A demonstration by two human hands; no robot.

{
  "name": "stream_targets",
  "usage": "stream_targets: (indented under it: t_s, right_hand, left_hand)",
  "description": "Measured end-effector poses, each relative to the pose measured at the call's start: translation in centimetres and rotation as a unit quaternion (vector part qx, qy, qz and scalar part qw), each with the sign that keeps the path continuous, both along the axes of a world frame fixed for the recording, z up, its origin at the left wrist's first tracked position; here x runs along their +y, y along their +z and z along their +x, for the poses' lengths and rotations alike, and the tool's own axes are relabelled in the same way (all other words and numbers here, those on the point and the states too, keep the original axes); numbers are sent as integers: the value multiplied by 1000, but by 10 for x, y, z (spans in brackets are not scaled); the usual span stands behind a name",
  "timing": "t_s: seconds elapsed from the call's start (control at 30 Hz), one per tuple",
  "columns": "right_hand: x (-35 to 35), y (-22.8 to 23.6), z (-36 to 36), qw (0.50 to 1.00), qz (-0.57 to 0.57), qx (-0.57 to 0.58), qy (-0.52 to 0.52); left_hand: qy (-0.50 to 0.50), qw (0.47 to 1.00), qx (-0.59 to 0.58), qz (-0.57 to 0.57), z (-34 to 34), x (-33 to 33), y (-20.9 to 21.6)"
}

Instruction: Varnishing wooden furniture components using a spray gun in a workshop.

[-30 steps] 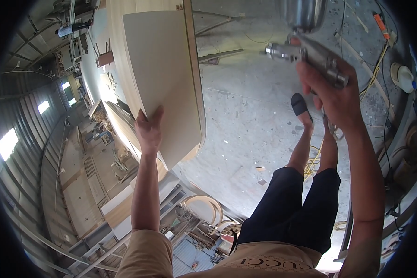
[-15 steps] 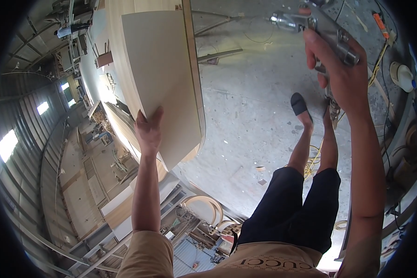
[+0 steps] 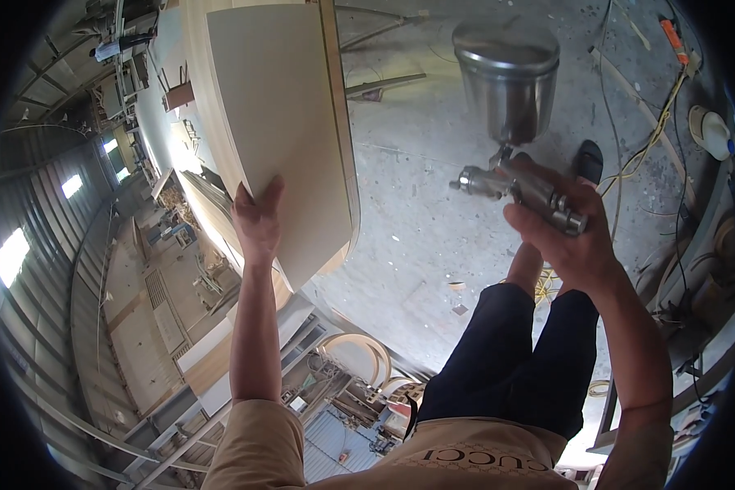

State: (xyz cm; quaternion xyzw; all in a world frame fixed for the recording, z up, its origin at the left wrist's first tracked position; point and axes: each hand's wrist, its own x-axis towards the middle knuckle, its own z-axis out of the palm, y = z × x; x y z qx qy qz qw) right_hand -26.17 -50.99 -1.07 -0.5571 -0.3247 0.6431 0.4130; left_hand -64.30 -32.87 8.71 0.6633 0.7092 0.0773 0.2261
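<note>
The spray gun (image 3: 539,196) has come down toward me since half a second ago: its round metal cup (image 3: 510,90), then almost wholly out of view, now stands fully in sight, upright above the gun's body. My left hand (image 3: 258,233) has hardly shifted.

The fingers of my right hand (image 3: 578,237) are curled around the gun, out over the grey floor (image 3: 416,220), to the right of and apart from the pale panel (image 3: 286,131). The nozzle (image 3: 470,181) points left, toward that panel. I can't make out whether I'm pressing the trigger.

With my left fingers I'm pinching the panel's curved left edge: the thumb lies on the smooth face, the forefinger sits at the edge, and the others are hidden from me. The panel lies over a wider wooden board (image 3: 196,57) showing along its left.

The clearest writing is the large dark lettering (image 3: 482,461) across my tan shirt (image 3: 367,472), with a small repeating pattern around it. I see no readable marking on the cup. Over to the right, a white jug (image 3: 710,135) with a blue cap lies near a yellow hose (image 3: 660,126), and an orange-handled tool (image 3: 672,41) rests farther off.
</note>
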Motion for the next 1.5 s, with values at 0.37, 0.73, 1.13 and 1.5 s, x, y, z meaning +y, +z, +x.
stream_targets:
  t_s: [0.37, 0.73, 1.13, 1.5]
  right_hand:
    - [0, 4, 5, 999, 8, 32, -9]
    - [1, 1, -2, 995, 22, 56, -77]
    - [-22, 3, -11, 998, -1, 17, 61]
    - [34, 3, 19, 990, 8, 36, -138]
  left_hand:
    - [-8, 1000, 25, 5, 3, 0, 1]
    - [-22, 1000, -1, 6, -2, 1, -1]
    - [-23, 1000, 9, 9, 0, 1, 1]
    - [-34, 999, 18, 14, 0, 0, -2]
